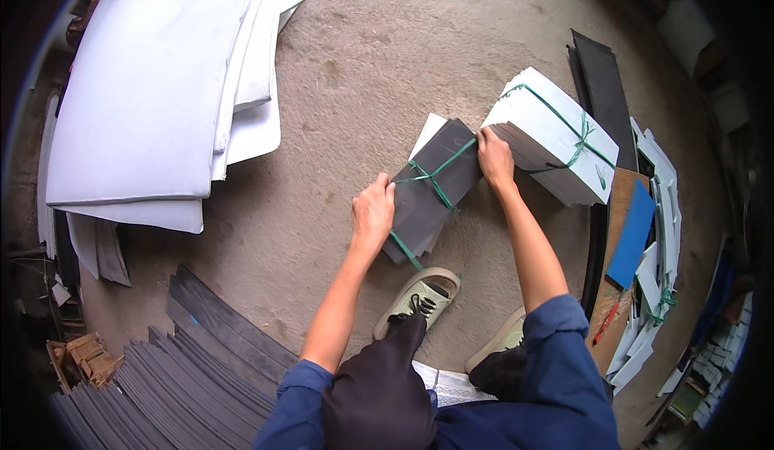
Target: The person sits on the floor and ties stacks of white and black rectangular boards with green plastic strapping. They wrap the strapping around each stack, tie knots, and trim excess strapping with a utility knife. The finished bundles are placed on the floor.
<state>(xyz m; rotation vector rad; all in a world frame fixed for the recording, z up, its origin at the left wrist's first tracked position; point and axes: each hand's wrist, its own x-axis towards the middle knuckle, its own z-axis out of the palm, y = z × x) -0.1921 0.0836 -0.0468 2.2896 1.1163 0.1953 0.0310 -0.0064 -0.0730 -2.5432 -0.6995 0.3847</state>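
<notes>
A small bundle of dark grey sheet strips (pixel 415 208) lies on the floor in front of me, tied crosswise with green twine (pixel 433 178). Closed fingers of my left hand (pixel 373 215) grip its left edge, where one end of the twine runs in under them. At the far right edge of the bundle, my right hand (pixel 495 158) is also closed; whether it pinches the twine too is hidden. A white sheet (pixel 429 130) pokes out behind the bundle. Just right of my right hand stands a thick white stack (pixel 556 132) bound with green twine.
Large white sheets (pixel 153 87) are piled at the upper left. Many dark strips (pixel 161 394) lie at the lower left. On the right are a brown board (pixel 609 289), a blue piece (pixel 632 235), a red cutter (pixel 606 323) and white offcuts (pixel 665 200). My shoe (pixel 419 301) nearly touches the bundle.
</notes>
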